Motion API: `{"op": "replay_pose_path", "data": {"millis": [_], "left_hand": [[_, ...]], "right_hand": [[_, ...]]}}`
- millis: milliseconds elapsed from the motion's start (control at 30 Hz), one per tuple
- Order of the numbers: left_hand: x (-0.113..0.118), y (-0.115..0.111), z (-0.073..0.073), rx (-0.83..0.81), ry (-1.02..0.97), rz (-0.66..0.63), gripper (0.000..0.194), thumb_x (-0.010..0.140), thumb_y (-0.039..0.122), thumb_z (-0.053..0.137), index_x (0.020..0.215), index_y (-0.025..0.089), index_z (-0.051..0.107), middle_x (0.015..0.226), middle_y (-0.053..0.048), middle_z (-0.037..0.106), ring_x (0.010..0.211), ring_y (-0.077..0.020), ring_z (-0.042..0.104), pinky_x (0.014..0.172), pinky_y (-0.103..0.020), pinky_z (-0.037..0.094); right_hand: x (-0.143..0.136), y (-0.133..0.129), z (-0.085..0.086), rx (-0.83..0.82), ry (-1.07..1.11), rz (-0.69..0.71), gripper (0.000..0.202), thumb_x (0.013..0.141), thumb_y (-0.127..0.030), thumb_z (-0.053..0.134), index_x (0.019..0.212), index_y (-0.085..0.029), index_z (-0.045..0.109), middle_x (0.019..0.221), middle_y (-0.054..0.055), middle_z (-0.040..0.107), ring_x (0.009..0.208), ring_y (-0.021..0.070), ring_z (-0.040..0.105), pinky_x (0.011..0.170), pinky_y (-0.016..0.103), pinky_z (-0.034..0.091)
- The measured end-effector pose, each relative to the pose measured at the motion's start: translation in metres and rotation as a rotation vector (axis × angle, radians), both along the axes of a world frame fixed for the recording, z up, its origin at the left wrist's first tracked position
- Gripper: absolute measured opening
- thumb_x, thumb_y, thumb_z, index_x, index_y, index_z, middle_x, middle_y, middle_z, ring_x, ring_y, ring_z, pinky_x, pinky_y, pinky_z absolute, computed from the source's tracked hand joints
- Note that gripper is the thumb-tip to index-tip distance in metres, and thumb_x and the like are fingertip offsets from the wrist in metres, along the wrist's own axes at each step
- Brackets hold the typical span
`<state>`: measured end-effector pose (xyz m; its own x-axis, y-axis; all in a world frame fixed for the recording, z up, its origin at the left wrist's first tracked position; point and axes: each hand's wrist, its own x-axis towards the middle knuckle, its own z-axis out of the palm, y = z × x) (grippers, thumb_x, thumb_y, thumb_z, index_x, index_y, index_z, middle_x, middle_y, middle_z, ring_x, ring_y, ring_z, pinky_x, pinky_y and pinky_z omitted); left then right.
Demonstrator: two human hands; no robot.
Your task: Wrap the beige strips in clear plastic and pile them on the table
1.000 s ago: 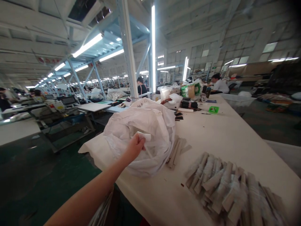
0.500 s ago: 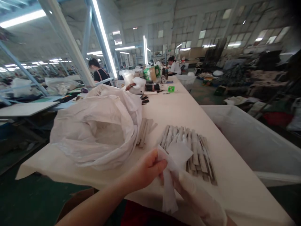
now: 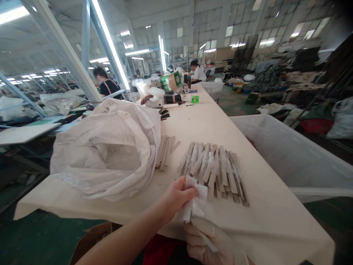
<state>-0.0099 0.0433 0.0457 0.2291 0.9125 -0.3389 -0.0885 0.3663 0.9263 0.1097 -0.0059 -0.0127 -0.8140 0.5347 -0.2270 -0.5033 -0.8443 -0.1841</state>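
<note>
Long table (image 3: 200,127) with a pale top, loaded along its left side and near the middle.
A big, crumpled white bag (image 3: 79,147) sits at the near left, its mouth gaping; just beside it lies a small group of flat greyish strips (image 3: 164,152), roughly side by side. Nearer the right edge spreads a larger row of wrapped strips (image 3: 217,169), bound around their middles with whitish material, some overlapping. Farther along are black pieces (image 3: 164,115), a pale roll (image 3: 171,105), a dark bundle (image 3: 173,99), a small bright green tray (image 3: 195,99) and a white plastic bag (image 3: 157,95).
</note>
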Motion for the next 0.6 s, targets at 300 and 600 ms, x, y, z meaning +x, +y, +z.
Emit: {"op": "replay_pose_path", "data": {"millis": [300, 600], "left_hand": [[0.009, 0.008, 0.003, -0.142, -0.237, 0.006, 0.040, 0.057, 0.026, 0.076, 0.086, 0.015, 0.050, 0.066, 0.006, 0.053, 0.047, -0.0026, 0.044, 0.043, -0.015, 0.030], [0.021, 0.012, -0.047, -0.217, -0.096, -0.049, 0.036, 0.056, 0.021, 0.069, 0.088, 0.017, 0.053, 0.068, 0.005, 0.053, 0.050, -0.0051, 0.044, 0.047, -0.018, 0.028]], "right_hand": [[0.011, -0.015, 0.019, 0.114, 0.135, 0.096, 0.029, 0.067, -0.025, 0.070, 0.092, -0.013, 0.062, 0.050, -0.010, 0.032, 0.040, 0.0042, 0.019, 0.038, 0.013, 0.018], [0.050, -0.019, 0.040, 0.305, -0.185, -0.011, 0.010, 0.071, -0.022, 0.069, 0.078, -0.017, 0.066, 0.069, 0.000, 0.057, 0.061, 0.0107, 0.051, 0.063, 0.022, 0.041]]}}
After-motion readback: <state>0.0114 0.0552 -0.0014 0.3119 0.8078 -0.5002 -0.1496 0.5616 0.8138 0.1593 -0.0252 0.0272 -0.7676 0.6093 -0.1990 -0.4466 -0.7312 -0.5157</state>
